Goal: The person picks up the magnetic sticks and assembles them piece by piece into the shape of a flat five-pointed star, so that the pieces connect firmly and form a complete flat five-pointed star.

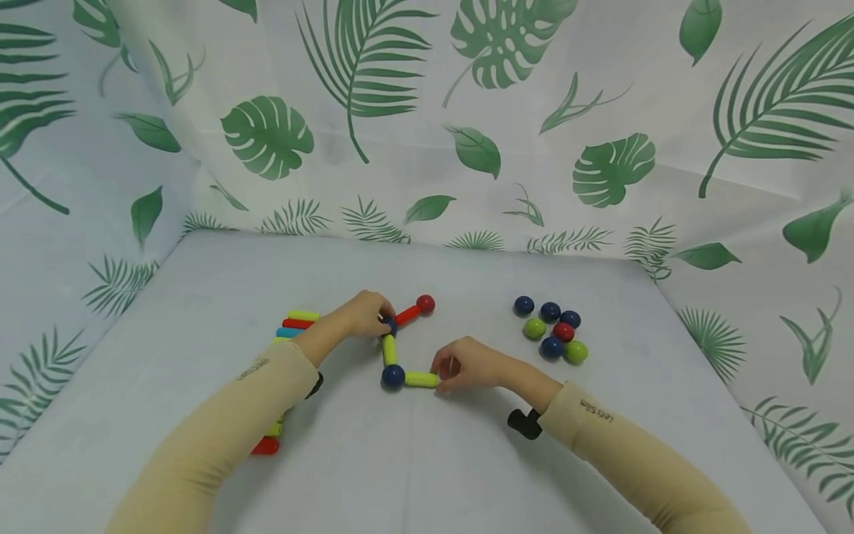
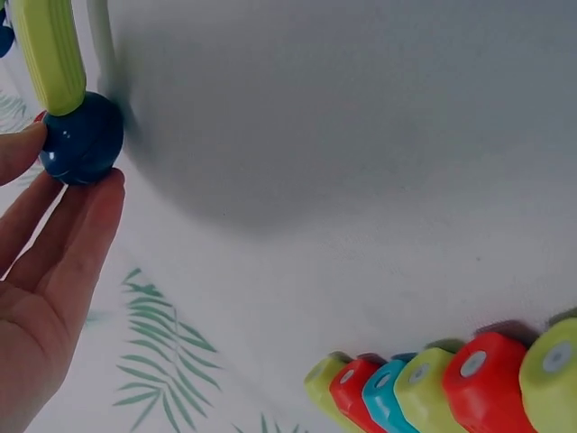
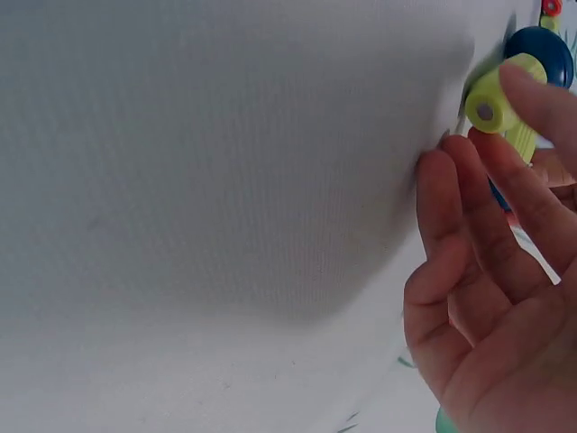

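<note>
A chain of magnetic building sticks and balls lies mid-table. My left hand (image 1: pixel 362 314) holds one blue ball (image 2: pixel 84 140) between thumb and fingertips. From that ball a red stick (image 1: pixel 408 315) runs to a red ball (image 1: pixel 425 303), and a yellow-green stick (image 1: pixel 390 350) leads to a second blue ball (image 1: pixel 393 377). Another yellow-green stick (image 1: pixel 422 380) points right from this second ball. My right hand (image 1: pixel 470 363) pinches its free end between thumb and forefinger; the right wrist view shows the stick's round grey end facing out.
Several loose balls, blue, green and red (image 1: pixel 563 331), sit to the right. On the left a row of coloured sticks (image 1: pixel 290 332) is partly hidden under my left arm, with a red stick (image 1: pixel 265 446) at its near end. Leaf-printed cloth (image 1: pixel 414 170) hangs behind the table.
</note>
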Available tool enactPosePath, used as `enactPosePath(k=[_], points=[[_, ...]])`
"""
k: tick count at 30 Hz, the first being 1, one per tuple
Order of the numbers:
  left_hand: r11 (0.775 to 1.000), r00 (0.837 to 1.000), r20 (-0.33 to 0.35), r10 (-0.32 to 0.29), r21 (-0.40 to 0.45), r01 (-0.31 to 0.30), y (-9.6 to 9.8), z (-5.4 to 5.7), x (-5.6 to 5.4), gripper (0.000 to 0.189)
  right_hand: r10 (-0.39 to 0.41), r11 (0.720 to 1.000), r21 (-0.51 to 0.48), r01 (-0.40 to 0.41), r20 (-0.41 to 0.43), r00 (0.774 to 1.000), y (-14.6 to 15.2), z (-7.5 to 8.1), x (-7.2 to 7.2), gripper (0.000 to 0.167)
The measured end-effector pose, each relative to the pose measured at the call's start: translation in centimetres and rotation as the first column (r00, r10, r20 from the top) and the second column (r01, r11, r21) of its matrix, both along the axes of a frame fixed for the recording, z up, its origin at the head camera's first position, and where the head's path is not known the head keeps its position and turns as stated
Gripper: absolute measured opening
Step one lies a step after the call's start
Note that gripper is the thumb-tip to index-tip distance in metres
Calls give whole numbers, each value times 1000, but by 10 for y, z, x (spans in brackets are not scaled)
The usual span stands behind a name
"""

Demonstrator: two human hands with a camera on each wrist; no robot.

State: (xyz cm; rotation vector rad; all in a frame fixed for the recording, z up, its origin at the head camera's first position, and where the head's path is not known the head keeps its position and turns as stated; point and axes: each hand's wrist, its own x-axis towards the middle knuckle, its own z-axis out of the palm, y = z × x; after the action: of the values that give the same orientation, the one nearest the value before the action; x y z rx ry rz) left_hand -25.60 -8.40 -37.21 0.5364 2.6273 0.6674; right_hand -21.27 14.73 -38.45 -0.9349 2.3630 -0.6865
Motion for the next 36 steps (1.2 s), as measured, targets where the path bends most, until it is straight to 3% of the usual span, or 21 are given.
enactPosePath(k=[9,13,16,21,26,36], points=[[997,995,-77,-67,-31,65,-9,1,15,22,-2,1000,28,3,-42,999,8,-1,-1,11],[996,994,-71,-86,-39,83,-13,4,27,22,-14,998,59,17,-45,999,14,0,-6,12],[990,991,-64,-119,-79,114,-14,6,38,24,-9,997,77,12,-42,999,17,1,-11,13],[970,972,-138,-191,-180,165,-9,6,54,24,-31,994,107,35,-39,999,22,2,-19,15],[967,964,-194,-181,-214,138,0,7,69,21,-63,990,120,68,-51,997,23,3,-28,16],[983,967,-223,-121,-161,86,14,7,86,22,-92,987,127,96,-38,995,23,6,-38,20]])
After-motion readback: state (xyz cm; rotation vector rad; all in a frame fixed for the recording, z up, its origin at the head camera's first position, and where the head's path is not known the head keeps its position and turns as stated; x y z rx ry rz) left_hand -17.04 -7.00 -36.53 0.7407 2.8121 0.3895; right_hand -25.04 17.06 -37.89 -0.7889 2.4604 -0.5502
